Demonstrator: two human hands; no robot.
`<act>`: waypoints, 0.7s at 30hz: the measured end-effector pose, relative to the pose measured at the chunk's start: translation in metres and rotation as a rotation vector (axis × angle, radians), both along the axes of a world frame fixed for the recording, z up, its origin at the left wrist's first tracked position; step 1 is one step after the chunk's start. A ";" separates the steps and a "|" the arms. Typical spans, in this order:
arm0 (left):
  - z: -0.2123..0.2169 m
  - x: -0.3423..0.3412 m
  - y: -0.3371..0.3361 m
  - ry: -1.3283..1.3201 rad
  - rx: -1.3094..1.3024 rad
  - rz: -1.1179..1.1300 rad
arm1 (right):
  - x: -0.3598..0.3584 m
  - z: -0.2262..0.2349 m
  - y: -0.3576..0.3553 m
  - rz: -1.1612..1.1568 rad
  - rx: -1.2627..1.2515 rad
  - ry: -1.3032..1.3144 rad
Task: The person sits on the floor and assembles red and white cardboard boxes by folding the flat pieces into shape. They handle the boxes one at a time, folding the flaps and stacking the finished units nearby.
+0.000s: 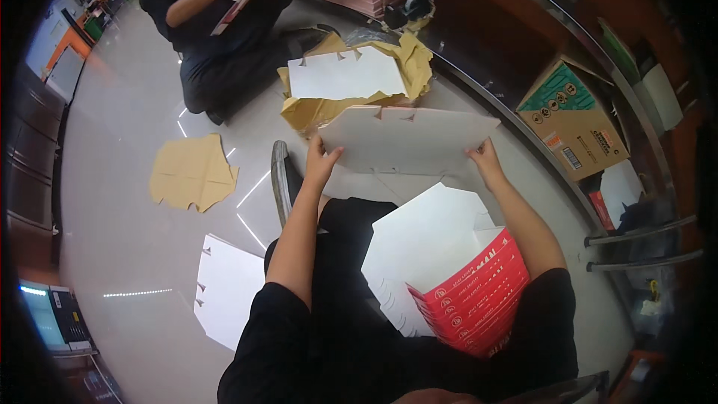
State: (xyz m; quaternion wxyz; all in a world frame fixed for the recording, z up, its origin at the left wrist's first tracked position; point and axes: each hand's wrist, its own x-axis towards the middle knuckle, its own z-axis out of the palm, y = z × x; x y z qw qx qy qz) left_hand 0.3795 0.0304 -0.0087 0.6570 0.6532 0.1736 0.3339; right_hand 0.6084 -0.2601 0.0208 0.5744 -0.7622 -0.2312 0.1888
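Includes white cardboard (404,142), pinched by left hand (321,161) at left edge, right hand (487,164) at right; nested red-and-white boxes (475,295) nearby.

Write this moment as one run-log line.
left hand: holds white sheet, left end | right hand: holds same sheet, right end | nearby: nested red-and-white boxes | ahead: white cards in brown paper

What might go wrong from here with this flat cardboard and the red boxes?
The flat cardboard is held near its two ends by the left hand and right hand, so its middle might bow. The nested red boxes sit close to the right forearm, so a bump could perhaps tip them.
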 end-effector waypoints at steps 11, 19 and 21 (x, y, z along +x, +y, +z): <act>0.025 0.014 -0.010 -0.054 -0.014 0.206 | -0.013 0.003 0.017 -0.059 0.390 0.059; 0.027 0.014 -0.018 -0.075 0.123 0.262 | -0.013 -0.005 0.004 -0.060 0.232 0.017; 0.028 0.014 -0.020 -0.127 0.100 0.279 | -0.018 0.009 0.010 -0.064 0.333 -0.027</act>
